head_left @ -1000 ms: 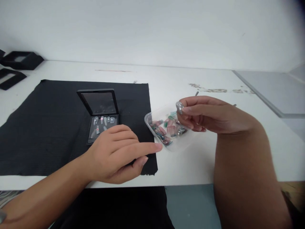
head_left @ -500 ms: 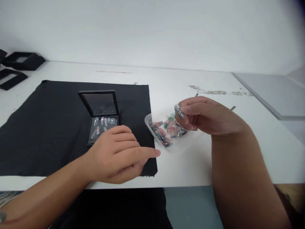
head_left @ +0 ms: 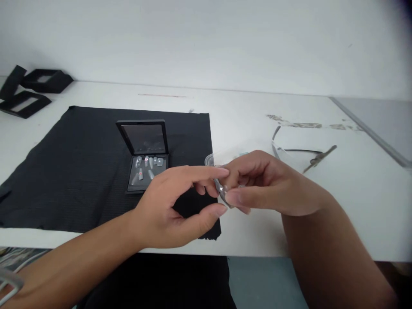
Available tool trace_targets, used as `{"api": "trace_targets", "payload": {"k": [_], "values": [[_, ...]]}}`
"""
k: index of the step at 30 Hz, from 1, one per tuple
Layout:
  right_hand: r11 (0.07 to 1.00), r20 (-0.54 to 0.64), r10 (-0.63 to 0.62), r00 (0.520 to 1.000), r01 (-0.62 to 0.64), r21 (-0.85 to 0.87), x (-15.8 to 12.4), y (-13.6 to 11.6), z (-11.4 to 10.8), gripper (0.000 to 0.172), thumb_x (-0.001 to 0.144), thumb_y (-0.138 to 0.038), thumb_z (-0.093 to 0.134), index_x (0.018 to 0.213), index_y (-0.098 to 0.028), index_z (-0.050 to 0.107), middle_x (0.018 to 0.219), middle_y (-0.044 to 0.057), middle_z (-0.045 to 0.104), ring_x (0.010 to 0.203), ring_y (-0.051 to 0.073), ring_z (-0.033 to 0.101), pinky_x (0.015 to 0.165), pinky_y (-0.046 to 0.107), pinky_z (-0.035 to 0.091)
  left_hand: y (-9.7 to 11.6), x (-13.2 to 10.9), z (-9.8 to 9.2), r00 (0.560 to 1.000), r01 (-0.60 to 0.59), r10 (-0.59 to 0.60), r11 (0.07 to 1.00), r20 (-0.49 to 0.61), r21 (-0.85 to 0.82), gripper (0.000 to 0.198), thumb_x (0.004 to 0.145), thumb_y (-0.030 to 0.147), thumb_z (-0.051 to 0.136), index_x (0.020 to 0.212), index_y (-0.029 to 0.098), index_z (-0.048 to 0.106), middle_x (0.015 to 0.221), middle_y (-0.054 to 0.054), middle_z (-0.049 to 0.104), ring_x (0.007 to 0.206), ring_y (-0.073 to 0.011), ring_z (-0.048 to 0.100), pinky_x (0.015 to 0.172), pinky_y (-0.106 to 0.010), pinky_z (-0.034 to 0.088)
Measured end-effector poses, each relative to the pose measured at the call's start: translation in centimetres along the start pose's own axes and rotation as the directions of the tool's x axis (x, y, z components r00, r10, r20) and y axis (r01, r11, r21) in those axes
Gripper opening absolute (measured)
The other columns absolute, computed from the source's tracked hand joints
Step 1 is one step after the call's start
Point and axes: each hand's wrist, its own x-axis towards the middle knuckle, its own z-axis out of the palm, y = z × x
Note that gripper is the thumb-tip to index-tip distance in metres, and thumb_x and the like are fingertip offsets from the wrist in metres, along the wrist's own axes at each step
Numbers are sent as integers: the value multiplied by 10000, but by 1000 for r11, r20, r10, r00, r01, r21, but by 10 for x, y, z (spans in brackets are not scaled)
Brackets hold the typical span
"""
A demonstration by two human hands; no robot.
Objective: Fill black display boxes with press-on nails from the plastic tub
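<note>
Between the thumb and fingers of my right hand (head_left: 273,184) is a shiny silver false nail (head_left: 222,193), partly covered by the fingertips. My left hand (head_left: 167,206) reaches in from the left, thumb and fingers spread around the nail's near end; whether it touches the nail I cannot tell. Behind my hands, a clear plastic tub (head_left: 210,159) is mostly hidden. Left of it an open black display box (head_left: 129,189) stands with its windowed lid (head_left: 143,138) raised. Several silver false nails (head_left: 140,174) lie inside, some with pink or star decoration.
A black cloth (head_left: 90,171) lies under the display box on the white table (head_left: 251,231). Several black frame-like boxes (head_left: 46,81) sit at the far left. To the right is an object with thin curved arms, resembling glasses (head_left: 318,159). A wall (head_left: 199,43) rises behind.
My right hand has brought the silver nail left and down, toward my left hand. My left hand has opened from a pointing shape. The whole view has shifted slightly.
</note>
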Motion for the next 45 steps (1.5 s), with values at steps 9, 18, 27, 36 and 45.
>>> {"api": "trace_targets", "payload": {"k": [9, 18, 27, 36, 45], "values": [[1000, -9, -12, 1000, 12, -9, 0, -1, 2, 239, 938, -243, 645, 707, -184, 625, 609, -51, 522, 550, 67, 420, 507, 234, 338, 4, -1, 3, 973, 197, -223, 944, -68, -264, 294, 783, 133, 815, 1050, 199, 713, 819, 18, 760, 739, -72, 695, 721, -171, 558], [986, -292, -42, 955, -8, -168, -7, -3, -8, 268, 951, -368, 636, 746, -197, 652, 584, -30, 534, 531, 87, 476, 493, 239, 398, 4, 1, -7, 864, 376, -484, 804, -139, -461, 154, 758, 185, 837, 772, 196, 684, 741, 12, 718, 670, -89, 659, 644, -195, 564], [586, -644, -27, 764, -510, -629, -5, 9, -18, 417, 923, -476, 598, 604, -220, 518, 488, -23, 529, 425, 101, 421, 418, 265, 301, 5, -2, -10, 875, 370, -475, 781, -95, -503, 144, 911, 262, 703, 810, 192, 629, 656, 39, 689, 623, -59, 636, 632, -162, 535], [461, -633, 138, 762, -615, -640, -5, 15, -29, 377, 919, -573, 506, 867, -253, 698, 774, 28, 736, 617, 178, 637, 517, 290, 401, 1, -1, -7, 851, 335, -514, 687, -105, -645, 214, 992, 380, 586, 899, 200, 517, 593, 52, 647, 544, -52, 569, 578, -160, 476], [580, -836, -251, 488, -616, -533, -5, 25, -53, 364, 866, -502, 590, 1037, -195, 687, 1060, 132, 731, 861, 288, 679, 651, 407, 511, -11, -1, -14, 812, 382, -561, 718, -159, -582, 279, 967, 460, 599, 908, 194, 541, 538, 43, 632, 501, -86, 548, 553, -207, 465]]}}
